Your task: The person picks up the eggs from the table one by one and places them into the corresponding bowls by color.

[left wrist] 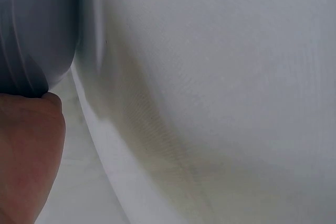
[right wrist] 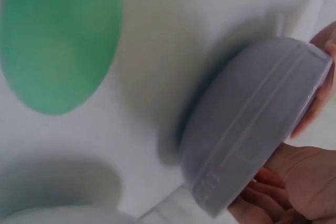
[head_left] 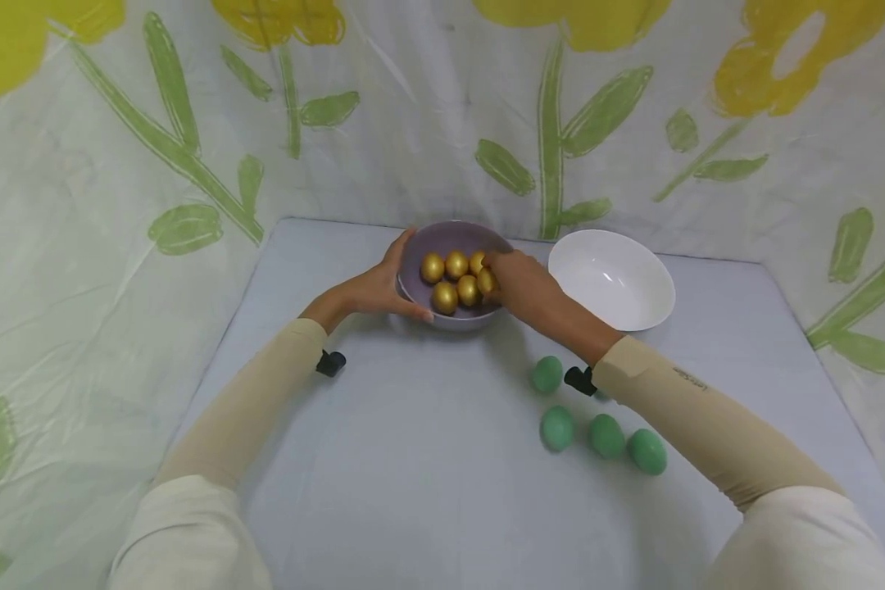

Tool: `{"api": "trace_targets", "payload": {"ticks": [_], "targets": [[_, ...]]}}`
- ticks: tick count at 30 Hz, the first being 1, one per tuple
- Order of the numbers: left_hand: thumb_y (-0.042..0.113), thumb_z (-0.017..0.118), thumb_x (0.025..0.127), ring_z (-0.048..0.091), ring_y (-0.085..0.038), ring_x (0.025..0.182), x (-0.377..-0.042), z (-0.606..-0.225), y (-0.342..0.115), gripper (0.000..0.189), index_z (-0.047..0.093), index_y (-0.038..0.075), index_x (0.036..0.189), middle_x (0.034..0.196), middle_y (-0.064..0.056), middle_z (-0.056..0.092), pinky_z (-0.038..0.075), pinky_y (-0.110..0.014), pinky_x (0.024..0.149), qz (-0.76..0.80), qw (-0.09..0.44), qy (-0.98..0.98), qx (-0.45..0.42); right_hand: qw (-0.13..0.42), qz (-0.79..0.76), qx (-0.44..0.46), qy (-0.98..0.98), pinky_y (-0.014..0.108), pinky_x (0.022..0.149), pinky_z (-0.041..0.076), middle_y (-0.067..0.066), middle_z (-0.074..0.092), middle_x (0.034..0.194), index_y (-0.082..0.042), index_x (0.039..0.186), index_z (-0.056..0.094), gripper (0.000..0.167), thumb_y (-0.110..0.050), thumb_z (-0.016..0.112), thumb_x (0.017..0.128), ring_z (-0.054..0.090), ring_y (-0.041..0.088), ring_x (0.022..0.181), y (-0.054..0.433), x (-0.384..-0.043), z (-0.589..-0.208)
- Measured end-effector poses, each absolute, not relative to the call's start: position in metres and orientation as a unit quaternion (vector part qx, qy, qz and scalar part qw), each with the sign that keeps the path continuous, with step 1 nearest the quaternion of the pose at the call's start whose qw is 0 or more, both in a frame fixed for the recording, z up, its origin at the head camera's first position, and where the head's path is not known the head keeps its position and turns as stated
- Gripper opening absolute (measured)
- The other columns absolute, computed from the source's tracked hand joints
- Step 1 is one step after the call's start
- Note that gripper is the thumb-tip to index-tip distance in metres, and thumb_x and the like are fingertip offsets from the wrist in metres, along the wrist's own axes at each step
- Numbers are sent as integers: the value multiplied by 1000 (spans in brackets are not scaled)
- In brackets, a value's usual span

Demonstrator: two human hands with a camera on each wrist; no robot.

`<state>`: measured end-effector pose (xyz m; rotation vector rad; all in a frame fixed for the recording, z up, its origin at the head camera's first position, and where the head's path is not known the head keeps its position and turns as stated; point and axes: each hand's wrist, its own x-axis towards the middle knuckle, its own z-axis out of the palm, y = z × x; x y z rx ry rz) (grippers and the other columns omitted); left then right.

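Observation:
Several golden eggs (head_left: 445, 297) lie in a purple bowl (head_left: 453, 233) at the back of the table. My left hand (head_left: 380, 283) holds the bowl's left side, with the thumb along the near wall and the fingers at the far rim. Reaching in over the right rim, my right hand (head_left: 525, 287) pinches one golden egg (head_left: 487, 281) among the others. In the right wrist view the bowl's outer wall (right wrist: 252, 119) shows beside the right hand (right wrist: 304, 182), whose fingers dip behind the rim. The left wrist view catches only part of the left hand (left wrist: 26, 150) against the bowl (left wrist: 37, 30).
A white bowl (head_left: 612, 283) stands right of the purple one, partly behind the right wrist. Several green eggs (head_left: 557, 428) lie on the table (head_left: 413, 459) below the right forearm, one mostly hidden by it. A flowered cloth (head_left: 428, 123) hangs behind the table.

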<state>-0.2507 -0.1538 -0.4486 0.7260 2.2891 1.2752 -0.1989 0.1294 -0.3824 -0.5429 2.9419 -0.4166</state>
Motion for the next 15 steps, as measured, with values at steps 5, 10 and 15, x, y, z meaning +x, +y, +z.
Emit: {"api": "trace_targets", "payload": {"ticks": [5,10,15], "targets": [[47,99,72,-1,-24,163,-251,-449,-154,150,-17,39,166,176,5,-14,12,-53,130,456,212,824,263,53,-122,-195,972,40,71,52,6,68,87,-4,110,74,27,-15,88,89,61,26,78,123,-201,-387],[48,99,72,-3,-22,162,-250,-448,-154,150,-18,40,166,175,8,-16,11,-52,130,456,215,823,263,55,-114,-198,972,37,68,51,5,67,81,-5,99,75,19,-13,88,88,59,25,74,117,-203,-389],[49,99,72,-3,-23,163,-251,-449,-155,149,-17,41,166,175,7,-16,11,-52,130,457,210,822,268,62,-110,-190,974,37,65,50,6,66,81,-6,95,73,14,-10,85,89,58,24,73,113,-203,-389]]}}
